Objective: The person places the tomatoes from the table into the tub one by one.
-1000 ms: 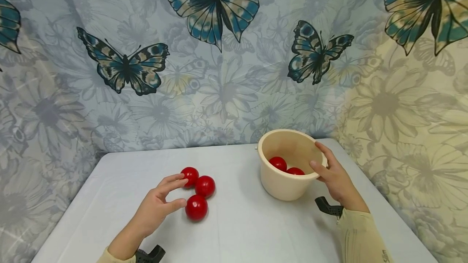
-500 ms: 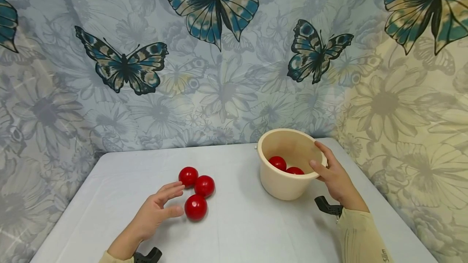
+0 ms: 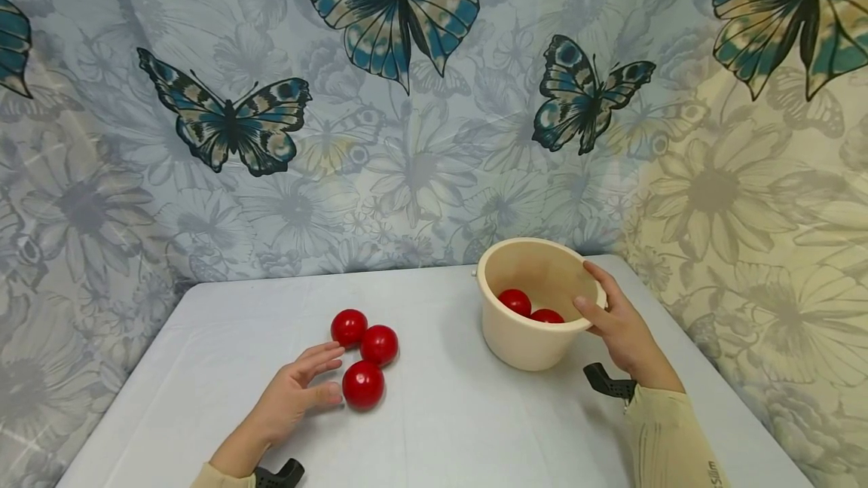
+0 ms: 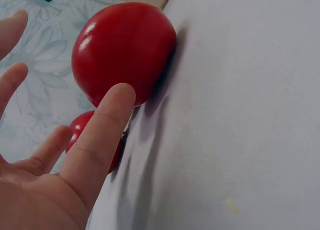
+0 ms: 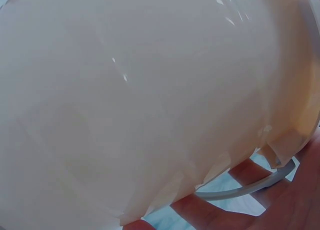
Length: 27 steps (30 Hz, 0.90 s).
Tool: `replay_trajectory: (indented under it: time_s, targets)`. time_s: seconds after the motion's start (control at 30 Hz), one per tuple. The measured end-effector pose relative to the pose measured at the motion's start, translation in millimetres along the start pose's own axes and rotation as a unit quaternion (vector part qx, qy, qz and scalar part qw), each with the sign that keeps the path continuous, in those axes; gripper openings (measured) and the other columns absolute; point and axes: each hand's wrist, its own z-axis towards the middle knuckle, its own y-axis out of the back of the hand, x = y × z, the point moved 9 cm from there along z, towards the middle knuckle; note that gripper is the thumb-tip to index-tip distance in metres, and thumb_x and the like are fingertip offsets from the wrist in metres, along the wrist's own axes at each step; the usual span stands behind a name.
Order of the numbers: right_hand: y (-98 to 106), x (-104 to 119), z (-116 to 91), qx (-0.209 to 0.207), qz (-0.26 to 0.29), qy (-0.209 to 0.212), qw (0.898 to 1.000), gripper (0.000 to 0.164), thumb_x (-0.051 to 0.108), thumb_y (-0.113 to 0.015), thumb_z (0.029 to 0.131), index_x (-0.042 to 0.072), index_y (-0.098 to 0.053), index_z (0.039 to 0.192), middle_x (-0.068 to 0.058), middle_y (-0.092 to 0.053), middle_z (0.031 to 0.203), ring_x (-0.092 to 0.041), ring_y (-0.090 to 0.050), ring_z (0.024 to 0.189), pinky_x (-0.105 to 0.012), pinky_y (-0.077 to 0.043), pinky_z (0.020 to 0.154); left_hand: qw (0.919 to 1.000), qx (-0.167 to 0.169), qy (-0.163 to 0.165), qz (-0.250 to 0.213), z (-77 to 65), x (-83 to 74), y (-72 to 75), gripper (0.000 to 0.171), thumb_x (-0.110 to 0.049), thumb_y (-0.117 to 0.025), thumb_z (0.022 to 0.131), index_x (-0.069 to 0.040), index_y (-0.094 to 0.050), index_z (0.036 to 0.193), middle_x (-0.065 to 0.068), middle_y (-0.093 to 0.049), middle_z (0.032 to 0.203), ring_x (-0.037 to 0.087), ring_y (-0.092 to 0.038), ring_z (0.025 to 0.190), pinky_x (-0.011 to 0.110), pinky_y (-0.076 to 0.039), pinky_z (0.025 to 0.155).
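Three shiny red balls lie bunched on the white table: a near ball (image 3: 363,385), a middle ball (image 3: 380,345) and a far ball (image 3: 349,327). Just left of them is my left hand (image 3: 293,394), thumb and fingers spread apart with nothing between them. In the left wrist view the thumb (image 4: 102,135) overlaps the lower edge of a red ball (image 4: 125,49). My right hand (image 3: 624,337) grips the right rim of a cream bucket (image 3: 522,349), thumb inside and fingers outside. Two red balls (image 3: 514,303) show inside it.
The white-covered table (image 3: 441,435) reaches back to a butterfly-and-flower patterned cloth backdrop (image 3: 420,172), which also closes in both sides. A grey bucket handle (image 5: 245,190) hangs beside the right fingers in the right wrist view.
My left hand has drawn back slightly to the left and down from the red balls, its fingertips uncovering the far one. The right hand and bucket stay in place.
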Motion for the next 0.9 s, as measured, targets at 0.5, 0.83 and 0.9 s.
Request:
replay_trajectory:
  time_s: [0.5, 0.83, 0.9]
  targets:
    - [2, -2, 1, 0.0, -0.012, 0.005, 1.0, 0.069, 0.019, -0.053, 0.105, 0.015, -0.012, 0.161, -0.022, -0.01, 0.16, -0.037, -0.047, 0.126, -0.022, -0.053, 0.085, 0.9984, 0.009, 0.039, -0.04, 1.7, 15.1, -9.8, 0.062, 0.002, -0.074, 0.087, 0.011, -0.046, 0.142, 0.024, -0.026, 0.155, 0.049, -0.028, 0.138, 0.047, -0.057, 0.085]
    - [2, 0, 0, 0.001, -0.022, 0.002, 1.0, 0.07, 0.022, -0.053, 0.105, 0.017, -0.012, 0.161, -0.021, -0.012, 0.16, -0.03, -0.05, 0.124, -0.022, -0.052, 0.085, 0.9976, 0.008, 0.05, -0.048, 2.8, 21.5, -9.6, 0.064, 0.001, -0.074, 0.087, 0.01, -0.045, 0.143, 0.022, -0.026, 0.156, 0.046, -0.032, 0.138, 0.048, -0.056, 0.085]
    - [1, -1, 1, 0.001, -0.019, 0.002, 1.0, 0.07, 0.022, -0.053, 0.105, 0.016, -0.012, 0.161, -0.021, -0.011, 0.16, -0.035, -0.048, 0.125, -0.022, -0.053, 0.085, 0.9975, 0.007, 0.053, -0.046, 2.8, 22.6, -9.9, 0.064, 0.0, -0.074, 0.087, 0.009, -0.045, 0.143, 0.022, -0.027, 0.155, 0.045, -0.033, 0.137, 0.048, -0.056, 0.085]
